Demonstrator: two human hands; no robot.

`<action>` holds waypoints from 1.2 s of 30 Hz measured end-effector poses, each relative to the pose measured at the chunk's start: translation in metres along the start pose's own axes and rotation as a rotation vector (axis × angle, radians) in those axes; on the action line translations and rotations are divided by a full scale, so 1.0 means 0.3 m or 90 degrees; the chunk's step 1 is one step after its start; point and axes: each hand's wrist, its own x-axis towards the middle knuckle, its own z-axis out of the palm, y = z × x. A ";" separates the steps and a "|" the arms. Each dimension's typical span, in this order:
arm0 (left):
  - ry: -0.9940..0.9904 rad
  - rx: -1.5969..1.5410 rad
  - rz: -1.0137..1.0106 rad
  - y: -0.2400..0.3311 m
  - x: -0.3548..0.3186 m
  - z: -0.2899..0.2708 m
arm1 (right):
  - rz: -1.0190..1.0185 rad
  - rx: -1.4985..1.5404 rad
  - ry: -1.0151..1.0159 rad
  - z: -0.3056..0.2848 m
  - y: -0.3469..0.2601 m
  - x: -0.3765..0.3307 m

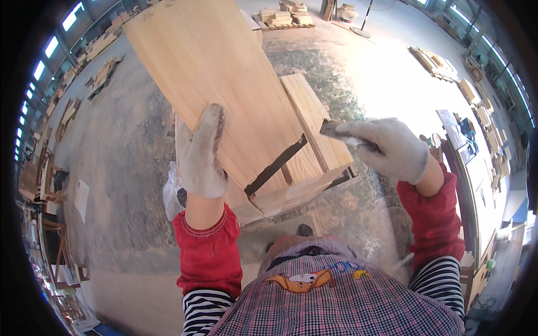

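My left hand [203, 159], in a white work glove, grips the left edge of a wide pale wooden board [218, 73]; some of its fingers are hidden. The board lies at a slant, tilted over other wooden pieces, with a dark strip along its near end. In my gloved right hand [395, 148] is a flat metal scraper [330, 130], its blade pointing left, close to the right edge of a narrower wooden piece [305, 98]. Below the boards, a pale wooden panel [291, 193] faces me.
A clear plastic bag [171, 193] hangs left of the wood. Stacked boards [286, 15] lie on the floor ahead, with more piles [434, 63] at far right. A long bench [476, 190] stands on my right, wooden frames [53, 246] on my left.
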 end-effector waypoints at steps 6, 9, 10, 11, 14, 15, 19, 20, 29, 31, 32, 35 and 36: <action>0.047 -0.161 -0.142 0.012 -0.022 -0.016 | -0.027 0.186 -0.011 0.038 -0.043 0.018; 0.134 -0.488 -0.459 0.107 0.044 0.009 | -0.063 0.211 -0.027 0.044 -0.007 0.017; 0.131 -0.488 -0.477 0.125 0.043 0.009 | -0.025 0.208 -0.038 0.022 -0.019 0.005; 0.127 -0.488 -0.495 0.139 0.044 0.003 | 0.013 0.205 -0.048 0.005 -0.030 -0.001; 0.072 -0.374 -0.444 0.133 -0.006 0.001 | -0.011 0.308 0.064 -0.001 -0.076 -0.004; 0.088 -0.384 -0.468 0.149 -0.019 0.005 | -0.021 0.341 0.104 0.011 -0.100 0.001; 0.102 -0.433 -0.566 0.219 -0.060 0.047 | -0.129 0.304 0.188 0.059 -0.196 0.039; 0.084 -0.424 -0.548 0.211 -0.080 0.058 | -0.159 0.261 0.227 0.052 -0.229 0.049; -0.013 -0.559 -0.486 0.174 -0.210 0.074 | -0.163 0.250 0.232 0.030 -0.401 0.124; 0.013 -0.567 -0.484 0.183 -0.211 0.085 | -0.163 0.256 0.234 0.045 -0.413 0.133; 0.008 -0.511 -0.440 0.182 -0.216 0.089 | -0.171 0.252 0.248 0.058 -0.415 0.140; 0.001 -0.437 -0.375 0.184 -0.214 0.095 | -0.183 0.228 0.276 0.069 -0.420 0.144; 0.007 -0.472 -0.400 0.188 -0.212 0.093 | -0.180 0.217 0.274 0.067 -0.423 0.142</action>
